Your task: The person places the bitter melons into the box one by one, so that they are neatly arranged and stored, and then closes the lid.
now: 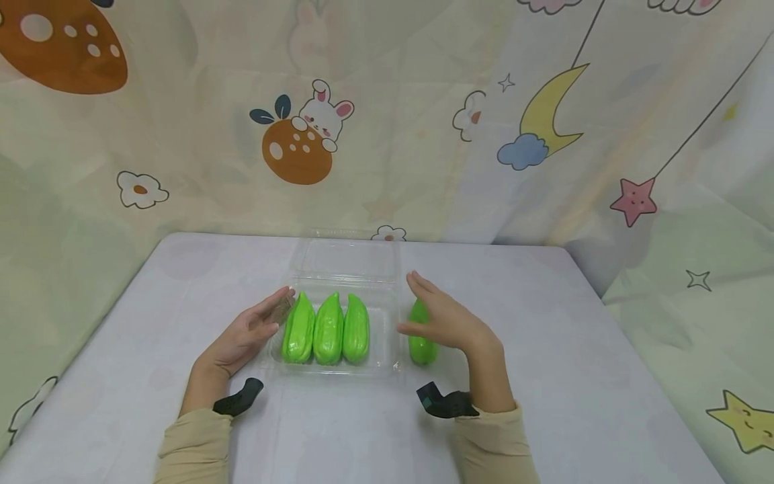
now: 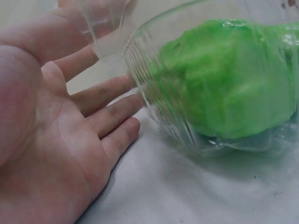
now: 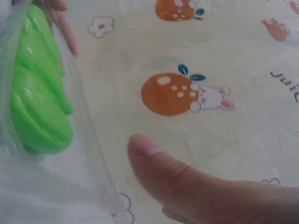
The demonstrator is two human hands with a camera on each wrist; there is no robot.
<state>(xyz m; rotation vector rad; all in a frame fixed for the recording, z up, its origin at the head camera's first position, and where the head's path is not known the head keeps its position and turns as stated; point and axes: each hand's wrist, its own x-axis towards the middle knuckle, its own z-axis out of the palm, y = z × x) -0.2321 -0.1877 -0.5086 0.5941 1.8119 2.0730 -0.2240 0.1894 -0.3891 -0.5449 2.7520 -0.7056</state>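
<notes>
A clear plastic box holds three bright green, ridged, gourd-shaped pieces, the middle one beside the others in an upright row toward the left. My left hand is beside the box's left wall, fingers extended; in the left wrist view those fingertips are right at the ribbed wall. To the right of the box, a fourth green piece lies on the table, partly hidden behind my right hand. That hand's thumb is held apart from its fingers, with nothing gripped.
The box's clear lid lies folded back toward the table's far edge. A white-covered table stretches under everything. Behind it hangs a printed cloth with cartoon figures. Dark bands sit on both wrists.
</notes>
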